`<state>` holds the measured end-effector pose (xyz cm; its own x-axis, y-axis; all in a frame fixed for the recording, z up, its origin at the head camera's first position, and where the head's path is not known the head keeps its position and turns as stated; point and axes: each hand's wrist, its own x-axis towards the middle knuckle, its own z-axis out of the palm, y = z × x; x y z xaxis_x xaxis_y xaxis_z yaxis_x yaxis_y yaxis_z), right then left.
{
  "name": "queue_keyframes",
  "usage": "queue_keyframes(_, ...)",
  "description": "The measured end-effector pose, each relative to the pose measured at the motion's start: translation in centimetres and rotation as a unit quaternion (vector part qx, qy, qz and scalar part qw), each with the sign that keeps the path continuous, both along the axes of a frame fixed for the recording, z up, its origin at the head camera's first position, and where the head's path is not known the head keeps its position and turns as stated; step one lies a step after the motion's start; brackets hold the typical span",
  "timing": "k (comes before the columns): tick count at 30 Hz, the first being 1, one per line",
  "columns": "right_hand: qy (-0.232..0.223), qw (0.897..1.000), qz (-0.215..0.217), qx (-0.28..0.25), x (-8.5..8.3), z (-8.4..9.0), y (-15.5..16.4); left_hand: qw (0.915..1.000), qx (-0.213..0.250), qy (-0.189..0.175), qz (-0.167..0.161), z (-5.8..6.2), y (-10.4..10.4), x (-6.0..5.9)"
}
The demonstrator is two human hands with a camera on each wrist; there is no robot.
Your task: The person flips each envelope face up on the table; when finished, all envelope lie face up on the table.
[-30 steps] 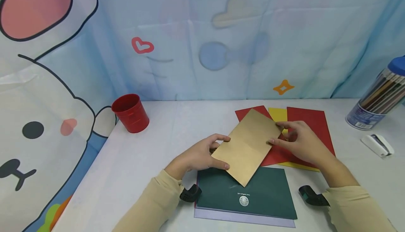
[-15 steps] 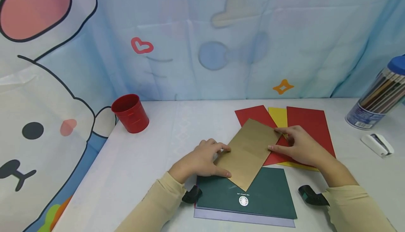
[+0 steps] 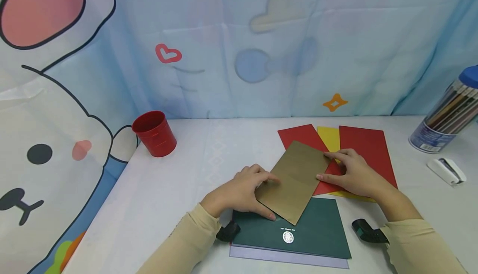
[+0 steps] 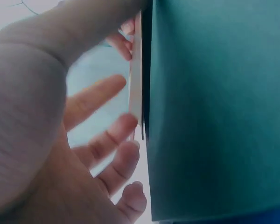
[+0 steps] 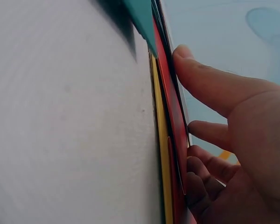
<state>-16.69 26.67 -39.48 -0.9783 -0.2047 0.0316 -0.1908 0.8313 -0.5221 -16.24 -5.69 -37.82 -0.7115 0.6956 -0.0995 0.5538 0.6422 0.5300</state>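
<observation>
A flat gold paper rectangle, like an envelope or card, lies aslant over red and yellow paper pieces and a dark green one with a white round emblem. My right hand touches the gold piece's right edge, index finger at the corner and thumb lower down. In the right wrist view its fingertips rest on the stack, spread apart. My left hand is at the left corner, index finger over the gold surface, thumb by the green piece. Its fingers are spread and loosely bent in the left wrist view.
A lilac sheet shows under the green piece. A red cup stands at the back left. At the right are a clear pencil tube with a blue lid and a small white stapler.
The gold piece has come down and slightly nearer, flat over the other papers. My left hand has loosened from its corner; my right hand has lowered a little with the edge.
</observation>
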Motion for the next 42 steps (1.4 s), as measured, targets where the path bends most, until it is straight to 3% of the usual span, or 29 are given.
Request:
queue_keyframes(6,0.004,1.0,0.001,0.003,0.0,0.0,0.1,0.9991,0.009,-0.03,0.03,-0.2,-0.3,-0.3)
queue_keyframes(23,-0.01,1.0,-0.006,-0.001,0.1,-0.1,0.0,0.9993,0.011,-0.033,0.016,-0.1,-0.6,-0.5)
queue_keyframes(30,-0.016,1.0,-0.004,0.002,0.1,0.0,0.1,0.9971,0.022,-0.07,0.022,0.1,-0.8,-0.5)
queue_keyframes(35,-0.012,1.0,-0.001,-0.004,0.0,0.1,0.0,0.9938,0.059,-0.09,0.03,0.3,-1.0,-0.8)
queue_keyframes(39,-0.016,1.0,-0.002,-0.01,0.0,0.1,0.0,0.9911,0.094,-0.081,0.049,0.5,-0.9,-0.9)
queue_keyframes(42,-0.024,1.0,0.0,-0.016,-0.1,0.2,0.0,0.99,0.11,-0.05,0.072,0.7,-0.9,-0.9)
